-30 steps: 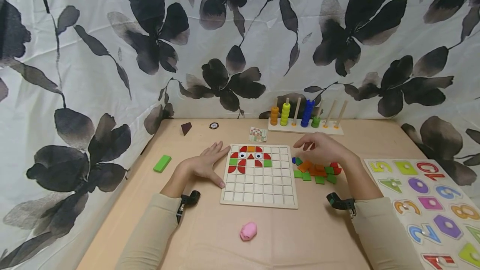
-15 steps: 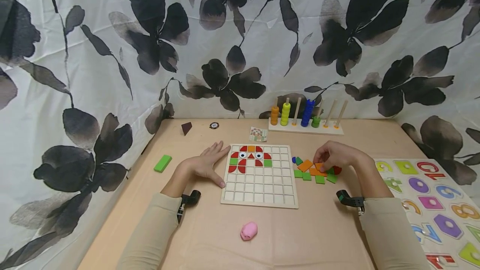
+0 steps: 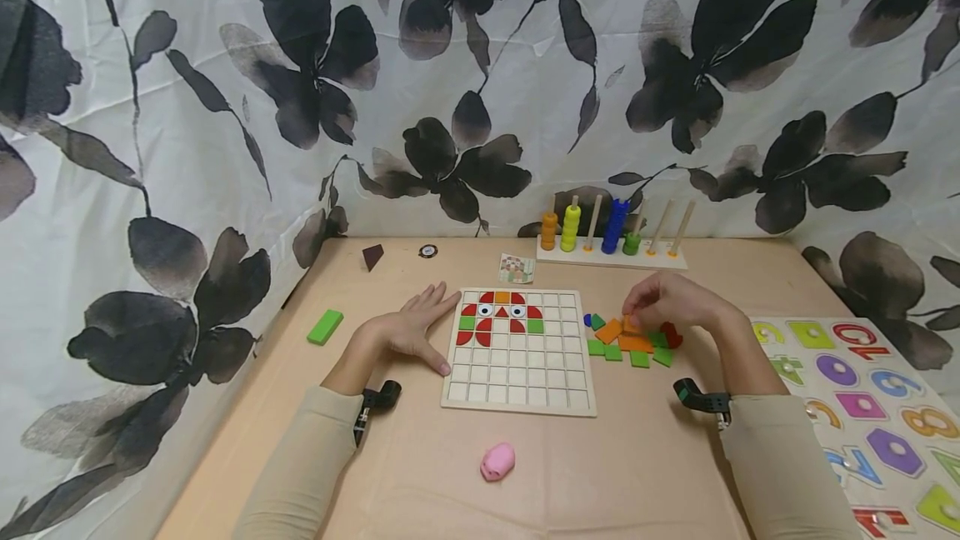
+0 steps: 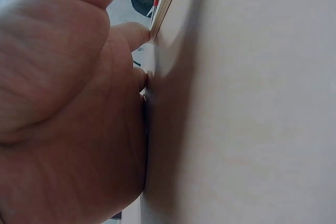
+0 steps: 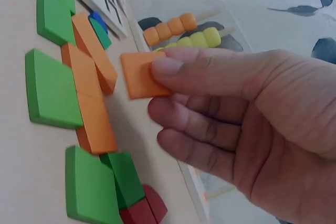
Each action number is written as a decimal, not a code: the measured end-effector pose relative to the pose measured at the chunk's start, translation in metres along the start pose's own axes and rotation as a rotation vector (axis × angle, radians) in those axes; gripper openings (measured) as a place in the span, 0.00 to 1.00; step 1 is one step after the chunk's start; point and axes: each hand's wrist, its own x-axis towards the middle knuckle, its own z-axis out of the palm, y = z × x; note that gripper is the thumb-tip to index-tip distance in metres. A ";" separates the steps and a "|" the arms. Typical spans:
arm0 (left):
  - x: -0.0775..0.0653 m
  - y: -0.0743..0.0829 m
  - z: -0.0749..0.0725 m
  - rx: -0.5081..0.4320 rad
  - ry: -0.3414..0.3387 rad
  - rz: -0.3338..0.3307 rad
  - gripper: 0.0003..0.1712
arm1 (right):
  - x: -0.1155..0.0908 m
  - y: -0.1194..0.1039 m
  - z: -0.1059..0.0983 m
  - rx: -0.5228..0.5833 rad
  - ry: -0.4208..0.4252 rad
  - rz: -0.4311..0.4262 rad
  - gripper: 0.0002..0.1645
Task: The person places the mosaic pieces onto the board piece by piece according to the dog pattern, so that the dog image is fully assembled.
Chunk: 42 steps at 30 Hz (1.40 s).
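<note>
An orange square tile (image 5: 137, 76) is pinched between the thumb and fingers of my right hand (image 3: 675, 302), just above the loose pieces. Below it lie orange tiles (image 5: 90, 106), green tiles (image 5: 52, 88) and red pieces (image 5: 142, 211). My left hand (image 3: 408, 332) rests on the table with fingers spread, its fingertips and thumb at the left edge of a white grid board (image 3: 517, 373). Red, green and orange pieces with two eye tiles fill part of the board's upper rows. In the left wrist view the palm (image 4: 68, 103) hides much of the board.
Behind the board lies a small picture card (image 3: 517, 268), near a peg stand with coloured rings (image 3: 611, 257). A number puzzle board (image 3: 847, 407) covers the right side. A pink object (image 3: 497, 462) sits in front; a green block (image 3: 325, 327) is at left.
My right hand has moved right from beside the board to the loose pieces, picked up an orange tile and lifted slightly. The left hand has stayed at the board's edge.
</note>
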 end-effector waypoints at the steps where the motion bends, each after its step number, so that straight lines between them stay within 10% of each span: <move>1: 0.000 0.000 0.000 0.001 0.000 0.002 0.78 | -0.001 -0.003 0.001 0.005 0.025 -0.010 0.10; 11: -0.004 -0.001 0.000 0.004 -0.007 0.016 0.78 | 0.017 -0.037 0.032 0.020 0.197 -0.157 0.14; 27: -0.010 -0.001 0.000 0.013 -0.009 0.055 0.77 | 0.061 -0.103 0.093 -0.071 0.058 -0.317 0.14; 42: -0.016 -0.005 0.000 0.021 -0.025 0.036 0.76 | 0.091 -0.134 0.137 -0.227 -0.080 -0.281 0.10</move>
